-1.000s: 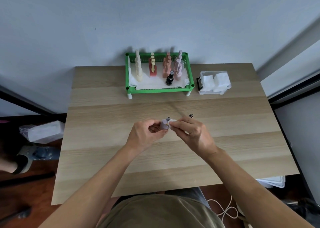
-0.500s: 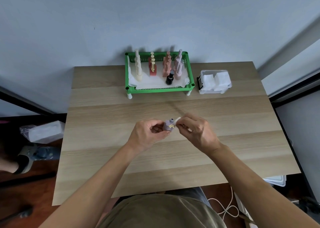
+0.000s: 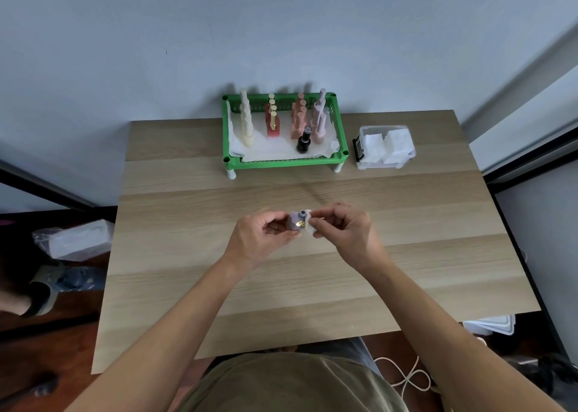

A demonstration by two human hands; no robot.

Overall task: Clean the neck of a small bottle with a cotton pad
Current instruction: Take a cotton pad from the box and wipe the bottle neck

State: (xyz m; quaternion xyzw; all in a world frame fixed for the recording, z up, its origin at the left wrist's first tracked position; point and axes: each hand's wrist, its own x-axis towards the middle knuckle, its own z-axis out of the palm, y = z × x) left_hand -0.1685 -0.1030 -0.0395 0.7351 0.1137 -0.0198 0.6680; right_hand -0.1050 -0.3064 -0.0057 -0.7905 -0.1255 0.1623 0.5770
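The small bottle (image 3: 295,222) you are working on is a squat, rounded thing in dull lilac, with a gold mark on the side facing you and a short dark neck showing at its top, uncapped. It sits above the middle of the wooden table (image 3: 194,211), held up between your two hands.

Your left hand (image 3: 261,239) grips the bottle's body, thumb and fingertips closed around it from the left side.

Your right hand (image 3: 342,230) pinches a white cotton pad (image 3: 309,225) between thumb and forefinger, the other fingers curled in. The pad lies against the bottle's right side, close by the neck; whether it touches the neck itself you cannot tell from this angle.

At the far edge of the table stands a green tray (image 3: 283,163) on short white legs, lined with white paper and holding rows of tall-capped bottles in cream, red, peach and pink, plus one black bottle (image 3: 303,141) at the front. Just beside it on the right sits a clear plastic box (image 3: 386,147) filled with white pads.
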